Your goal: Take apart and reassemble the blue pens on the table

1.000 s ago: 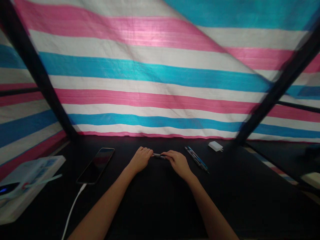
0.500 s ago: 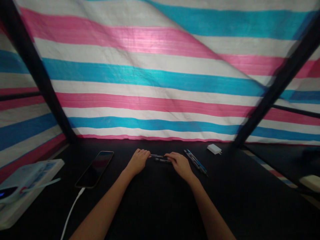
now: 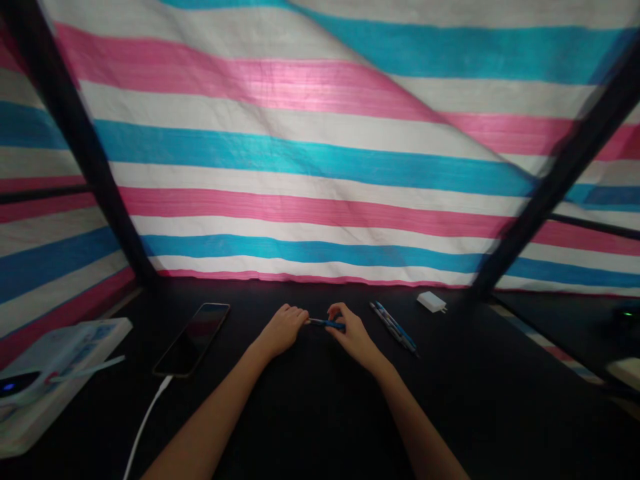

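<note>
Between my hands, low over the black table point(image 3: 310, 413), lies a slim pen point(image 3: 319, 322) with a blue section at its right end. My left hand point(image 3: 283, 329) is closed, its fingers pinching the pen's left end. At the other end my right hand point(image 3: 353, 335) has thumb and fingers curled around the blue part. Right of my right hand, several pens point(image 3: 395, 328), blue and grey, lie side by side at a slant on the table.
A phone point(image 3: 193, 339) with a white cable point(image 3: 145, 419) lies on the left. Beyond it, at the far left edge, sits a white box-like item point(image 3: 103, 340). A white charger plug point(image 3: 431, 302) is at the back right. Striped fabric point(image 3: 320, 173) hangs behind, between dark poles.
The two separate pen-like pieces between my hands now appear as one line. My right hand's fingers have become more arched, around a blue part. The view has shifted slightly.
</note>
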Demonstrator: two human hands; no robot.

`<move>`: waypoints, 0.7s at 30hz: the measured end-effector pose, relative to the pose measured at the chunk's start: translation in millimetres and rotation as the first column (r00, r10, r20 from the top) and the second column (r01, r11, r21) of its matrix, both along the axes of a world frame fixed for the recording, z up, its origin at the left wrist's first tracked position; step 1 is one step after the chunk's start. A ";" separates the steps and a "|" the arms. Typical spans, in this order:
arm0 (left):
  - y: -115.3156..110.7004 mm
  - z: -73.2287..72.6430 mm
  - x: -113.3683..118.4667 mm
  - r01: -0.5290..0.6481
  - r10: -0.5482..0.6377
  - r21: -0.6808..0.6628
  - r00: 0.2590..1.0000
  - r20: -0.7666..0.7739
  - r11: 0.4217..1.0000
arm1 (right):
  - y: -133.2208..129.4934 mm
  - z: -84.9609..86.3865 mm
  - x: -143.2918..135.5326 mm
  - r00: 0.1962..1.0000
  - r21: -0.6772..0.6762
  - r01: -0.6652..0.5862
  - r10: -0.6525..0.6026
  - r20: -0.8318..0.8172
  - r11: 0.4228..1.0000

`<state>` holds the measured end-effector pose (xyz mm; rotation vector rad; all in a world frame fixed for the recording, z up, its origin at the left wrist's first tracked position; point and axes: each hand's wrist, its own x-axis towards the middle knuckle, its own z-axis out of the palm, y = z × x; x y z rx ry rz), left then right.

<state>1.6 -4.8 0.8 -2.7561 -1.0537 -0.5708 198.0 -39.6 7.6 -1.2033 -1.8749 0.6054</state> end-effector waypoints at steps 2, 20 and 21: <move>-0.1 0.4 -0.4 0.003 -0.003 -0.001 1.000 0.005 1.000 | 0.8 2.5 2.0 1.000 -0.087 -0.024 0.025 0.003 0.996; 0.3 3.1 -1.8 -0.026 0.025 0.017 0.999 0.023 1.000 | -1.8 11.7 9.3 0.969 -0.015 0.102 -0.096 0.228 0.995; 0.3 3.1 -1.5 -0.025 0.024 0.018 1.000 0.020 1.000 | -2.1 12.3 9.8 0.964 -0.029 0.102 -0.091 0.249 0.994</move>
